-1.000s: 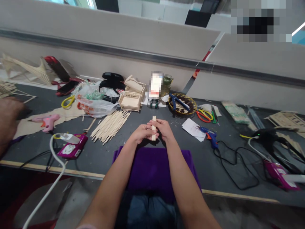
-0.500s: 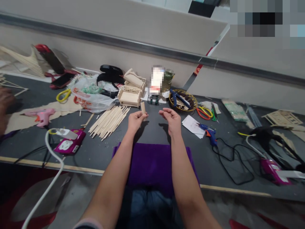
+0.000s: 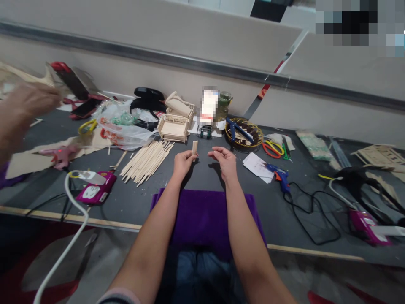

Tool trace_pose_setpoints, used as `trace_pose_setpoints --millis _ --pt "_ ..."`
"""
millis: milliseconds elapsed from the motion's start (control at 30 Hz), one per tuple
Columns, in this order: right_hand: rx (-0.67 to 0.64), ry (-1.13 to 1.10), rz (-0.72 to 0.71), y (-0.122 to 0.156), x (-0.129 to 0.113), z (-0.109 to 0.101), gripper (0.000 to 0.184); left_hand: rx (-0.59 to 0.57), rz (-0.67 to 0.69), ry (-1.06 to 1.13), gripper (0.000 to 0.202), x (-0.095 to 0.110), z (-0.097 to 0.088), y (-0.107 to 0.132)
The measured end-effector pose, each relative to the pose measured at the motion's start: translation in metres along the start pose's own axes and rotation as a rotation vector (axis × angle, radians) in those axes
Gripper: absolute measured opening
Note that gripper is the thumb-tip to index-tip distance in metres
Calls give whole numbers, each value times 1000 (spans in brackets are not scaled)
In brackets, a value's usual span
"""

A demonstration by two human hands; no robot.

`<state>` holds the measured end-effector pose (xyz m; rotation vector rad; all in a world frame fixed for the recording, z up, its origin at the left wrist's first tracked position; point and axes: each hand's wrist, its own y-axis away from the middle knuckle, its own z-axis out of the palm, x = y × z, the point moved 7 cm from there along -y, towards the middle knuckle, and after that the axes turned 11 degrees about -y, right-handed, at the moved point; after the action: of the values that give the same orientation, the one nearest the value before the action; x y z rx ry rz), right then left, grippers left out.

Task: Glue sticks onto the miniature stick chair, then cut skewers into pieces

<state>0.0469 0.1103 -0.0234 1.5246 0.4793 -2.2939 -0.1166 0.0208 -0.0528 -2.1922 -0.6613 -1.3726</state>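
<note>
While left hand [image 3: 182, 162] pinches its base, wood strip [image 3: 195, 147] points up, near vertical, right hand [image 3: 225, 159] half-open, empty.

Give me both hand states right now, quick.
Left hand: closed on a short wooden piece, held upright above the table.
Right hand: holds nothing visible, fingers loosely curled, apart from the left hand.
</note>
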Motion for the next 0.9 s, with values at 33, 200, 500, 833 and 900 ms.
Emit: trace_pose_setpoints --millis 33,200,500,833,900 --pt "-5 -1 0 0 0 0 20 -3 -4 15 19 1 0 0" --pt "-41 15 -21 1 1 6 20 -32 -21 35 23 1 0 1" --pt "-114 43 -89 7 -10 20 23 -290 -188 272 28 20 16 23" --pt "-89 -122 320 11 23 22 34 -600 -592 655 18 27 46 56" --pt "-76 -126 338 12 26 22 34 -596 -632 681 11 25 48 56"
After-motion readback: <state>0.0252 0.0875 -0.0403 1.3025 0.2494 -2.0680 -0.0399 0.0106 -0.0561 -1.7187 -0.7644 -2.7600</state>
